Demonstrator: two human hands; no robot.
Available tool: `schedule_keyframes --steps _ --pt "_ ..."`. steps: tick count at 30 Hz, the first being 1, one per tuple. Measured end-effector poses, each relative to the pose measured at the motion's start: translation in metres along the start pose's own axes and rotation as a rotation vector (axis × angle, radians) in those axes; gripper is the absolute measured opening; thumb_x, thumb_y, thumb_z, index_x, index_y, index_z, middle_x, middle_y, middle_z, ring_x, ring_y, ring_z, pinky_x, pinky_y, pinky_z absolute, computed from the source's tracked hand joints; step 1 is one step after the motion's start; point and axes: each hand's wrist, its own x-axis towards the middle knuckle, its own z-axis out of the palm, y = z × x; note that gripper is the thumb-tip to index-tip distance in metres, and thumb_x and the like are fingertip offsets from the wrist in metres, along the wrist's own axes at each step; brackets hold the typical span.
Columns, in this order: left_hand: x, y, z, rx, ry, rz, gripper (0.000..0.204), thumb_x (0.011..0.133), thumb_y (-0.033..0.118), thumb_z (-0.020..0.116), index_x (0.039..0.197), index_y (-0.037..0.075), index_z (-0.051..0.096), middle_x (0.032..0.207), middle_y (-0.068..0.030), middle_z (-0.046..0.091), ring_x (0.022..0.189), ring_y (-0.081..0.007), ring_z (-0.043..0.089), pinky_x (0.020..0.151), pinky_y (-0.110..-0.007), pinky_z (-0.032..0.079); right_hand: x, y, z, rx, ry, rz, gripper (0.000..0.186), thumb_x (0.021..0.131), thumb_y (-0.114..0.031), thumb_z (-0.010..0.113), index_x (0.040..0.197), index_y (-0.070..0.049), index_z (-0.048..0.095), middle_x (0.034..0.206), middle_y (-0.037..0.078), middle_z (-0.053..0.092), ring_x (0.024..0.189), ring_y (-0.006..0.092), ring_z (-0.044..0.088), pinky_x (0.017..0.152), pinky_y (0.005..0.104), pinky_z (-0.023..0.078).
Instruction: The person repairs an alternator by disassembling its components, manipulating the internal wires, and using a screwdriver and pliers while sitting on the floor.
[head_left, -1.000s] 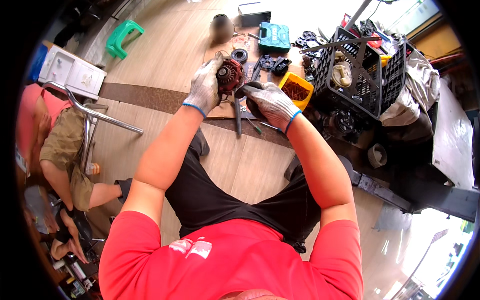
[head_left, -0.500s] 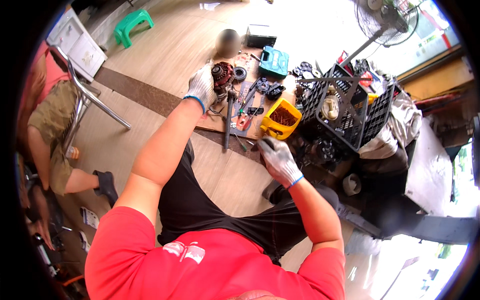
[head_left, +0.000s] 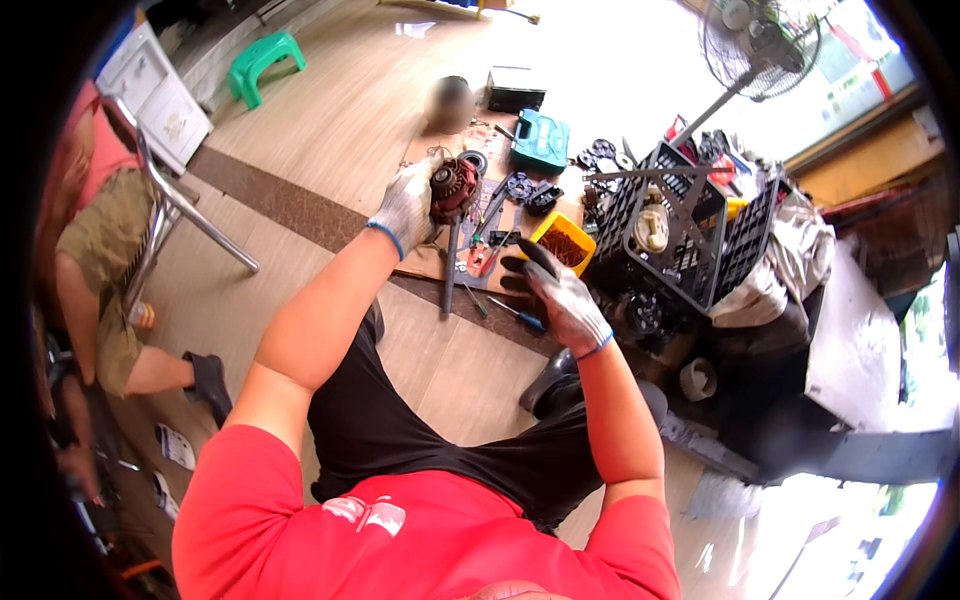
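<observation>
- No words or numbers can be read.
- Red shirt [head_left: 450, 540]: a white printed emblem [head_left: 385, 517].
- Teal case [head_left: 541, 141]: markings too small to read.

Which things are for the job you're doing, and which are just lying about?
Probably for the job:
reddish motor-like part, in the left hand
yellow tub, near the right hand
blue-handled tool, close by

Probably just lying about:
green stool
fan
white cabinet

A dark red motor [head_left: 456, 192] in the left hand [head_left: 408, 203].
It is chunky and roundish, with little ridges around one end (the middle looks dark), and that ridgy end faces up toward the camera.
</observation>
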Motion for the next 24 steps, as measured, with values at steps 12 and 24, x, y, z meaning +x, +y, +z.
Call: schedule_keyframes --steps 12,24 --pt "-0.034 -0.012 0.027 0.290 -0.175 -0.146 0.028 0.103 0.029 0.057 0.111 0.003 0.063 0.095 -0.0092 0.071 0.077 -0.0171 0.070 0.068 -0.032 0.062 0.035 -0.019 0.034 0.022 0.019 0.116 0.023 0.092 -0.016 0.069 0.107 0.001 0.068 0.084 0.002 0.067 0.071 0.0093 0.057 0.063 0.0258 0.047" --pt "-0.025 -0.009 0.012 0.895 -0.081 0.142 0.042 0.102 0.041 0.058 0.112 0.001 0.067 0.100 -0.0069 0.069 0.085 -0.0117 0.065 0.075 -0.027 0.054 0.023 -0.031 0.005 -0.489 0.022 0.081 0.031 0.095 -0.031 0.060 0.101 -0.002 0.070 0.079 0.019 0.067 0.066 0.0277 0.062 0.065 0.0386 0.050"
